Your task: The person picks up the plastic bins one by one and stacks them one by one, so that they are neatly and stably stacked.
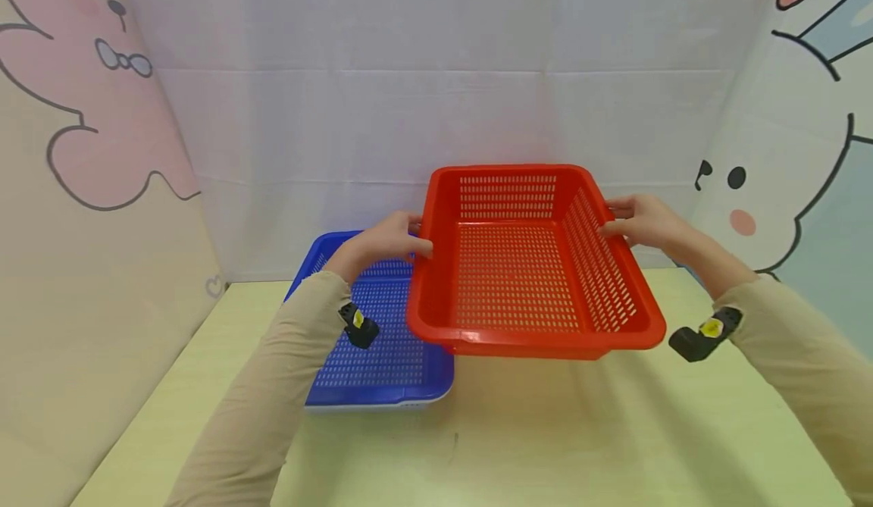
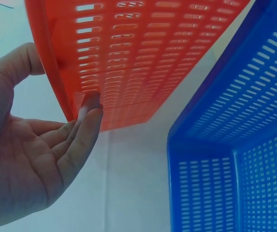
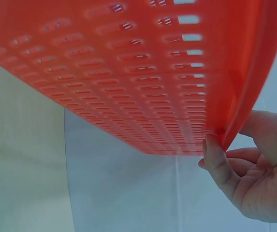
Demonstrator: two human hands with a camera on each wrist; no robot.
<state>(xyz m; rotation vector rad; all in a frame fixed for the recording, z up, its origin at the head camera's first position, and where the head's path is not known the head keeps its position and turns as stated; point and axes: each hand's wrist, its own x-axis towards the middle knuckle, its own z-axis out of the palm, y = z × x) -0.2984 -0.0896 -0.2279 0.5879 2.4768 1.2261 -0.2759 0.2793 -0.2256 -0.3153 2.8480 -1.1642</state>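
A red plastic basket [image 1: 514, 276] with slotted walls and base is held up above the table, its inside facing me. My left hand [image 1: 392, 240] grips its left rim, thumb on top and fingers under the lip; in the left wrist view the fingertips [image 2: 94, 104] press the slotted outer wall. On the opposite side my right hand [image 1: 644, 223] holds the right rim the same way, and the right wrist view shows its fingers [image 3: 220, 164] beneath the lip. A blue basket [image 1: 382, 317] sits on the table at left, partly hidden behind the red one and my left arm.
The pale yellow table [image 1: 518, 431] carries the blue basket, whose base edge [image 1: 368, 407] looks white. A white cloth wall [image 1: 436, 113] stands behind, with cartoon-printed panels [image 1: 102, 136] at either side. The blue basket's wall [image 2: 201, 193] is close to my left hand.
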